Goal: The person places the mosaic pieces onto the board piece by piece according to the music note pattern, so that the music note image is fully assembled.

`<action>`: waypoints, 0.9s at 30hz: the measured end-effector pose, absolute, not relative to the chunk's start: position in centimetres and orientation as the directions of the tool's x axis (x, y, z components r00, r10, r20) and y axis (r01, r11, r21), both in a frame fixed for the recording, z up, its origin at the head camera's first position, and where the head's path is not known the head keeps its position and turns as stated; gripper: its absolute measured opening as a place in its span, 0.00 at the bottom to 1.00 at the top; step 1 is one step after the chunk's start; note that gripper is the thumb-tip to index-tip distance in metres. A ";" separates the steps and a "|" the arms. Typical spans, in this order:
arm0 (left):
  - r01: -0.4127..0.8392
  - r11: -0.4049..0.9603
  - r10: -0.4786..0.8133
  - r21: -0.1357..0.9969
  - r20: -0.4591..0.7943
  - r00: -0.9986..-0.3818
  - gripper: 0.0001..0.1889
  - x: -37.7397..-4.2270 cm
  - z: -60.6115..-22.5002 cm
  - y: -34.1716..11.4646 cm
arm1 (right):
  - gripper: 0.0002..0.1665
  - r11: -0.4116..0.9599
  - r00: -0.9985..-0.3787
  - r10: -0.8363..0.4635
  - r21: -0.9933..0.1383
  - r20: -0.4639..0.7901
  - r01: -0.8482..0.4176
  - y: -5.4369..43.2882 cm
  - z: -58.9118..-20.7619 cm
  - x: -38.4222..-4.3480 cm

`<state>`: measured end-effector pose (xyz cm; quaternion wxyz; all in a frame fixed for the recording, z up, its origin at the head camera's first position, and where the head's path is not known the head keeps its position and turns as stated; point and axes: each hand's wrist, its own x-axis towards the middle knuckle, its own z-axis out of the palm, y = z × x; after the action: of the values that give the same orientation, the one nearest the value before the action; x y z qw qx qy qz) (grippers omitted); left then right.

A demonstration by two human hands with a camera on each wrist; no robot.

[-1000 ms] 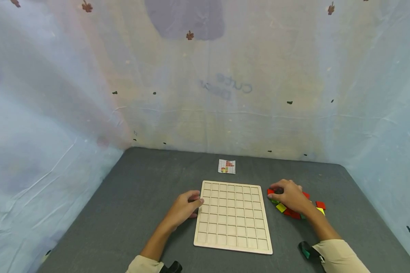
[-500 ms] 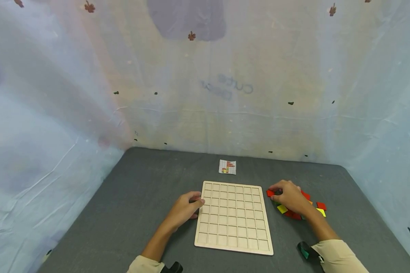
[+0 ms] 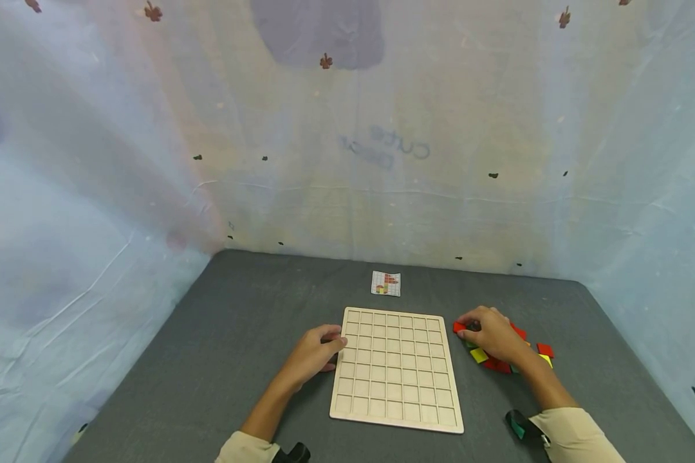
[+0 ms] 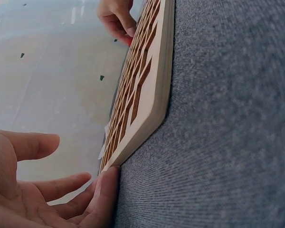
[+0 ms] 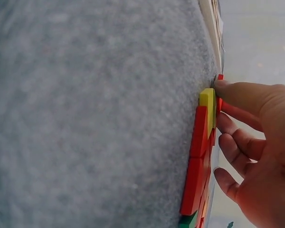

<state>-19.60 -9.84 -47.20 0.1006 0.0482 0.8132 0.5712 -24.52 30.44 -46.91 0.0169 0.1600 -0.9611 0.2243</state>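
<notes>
A pale wooden grid board point(image 3: 395, 425) lies flat on the grey table, its square cells bare. My left hand point(image 3: 309, 355) is at its left edge, fingers relaxed; in the left wrist view a fingertip point(image 4: 108, 183) touches the board's corner while the thumb stands away from it. To the right of the board, my right hand point(image 3: 496, 334) is over a cluster of coloured tiles and pinches a red tile point(image 3: 459, 327) at the cluster's left end between thumb and fingers. Its palm hides part of the cluster. In the right wrist view, a yellow tile point(image 5: 205, 100) is just below the thumb.
Red tiles point(image 3: 497, 366), a yellow tile point(image 3: 479, 355) and a few green ones lie around the right hand. Another red tile point(image 3: 545, 350) is farther right. Beyond the board lies a small printed card point(image 3: 385, 283) with a coloured grid picture. A pale curtain point(image 3: 347, 212) surrounds the table.
The red tile at the right fingertips has shifted slightly, and less green shows beneath the thumb. My left hand keeps its place at the board's edge.
</notes>
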 end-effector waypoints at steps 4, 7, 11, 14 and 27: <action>-0.046 0.343 0.182 0.938 -0.115 -0.977 0.27 -19.8 -47.3 -9.8 | 0.16 0.848 -0.946 -0.300 -0.422 0.121 -0.322 30.5 -46.9 -24.4; -0.054 0.339 0.172 0.939 -0.119 -0.978 0.26 -19.9 -47.3 -9.8 | 0.16 0.843 -0.944 -0.300 -0.426 0.135 -0.329 30.3 -46.9 -24.4; -0.055 0.330 0.171 0.943 -0.117 -0.978 0.26 -20.0 -47.4 -9.8 | 0.16 0.828 -0.942 -0.303 -0.448 0.145 -0.336 29.9 -46.6 -24.3; -0.049 0.327 0.176 0.944 -0.112 -0.978 0.26 -20.2 -47.6 -9.7 | 0.17 0.815 -0.943 -0.303 -0.475 0.141 -0.333 29.5 -46.2 -24.3; -0.055 0.321 0.185 0.946 -0.120 -0.975 0.33 -20.3 -47.5 -9.9 | 0.17 0.785 -0.929 -0.328 -0.498 0.172 -0.369 27.3 -45.7 -24.3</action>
<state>-20.27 -9.88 -47.51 0.1034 0.0404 0.8060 0.5814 -24.33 27.34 -45.69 0.0380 0.1846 -0.9439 0.2712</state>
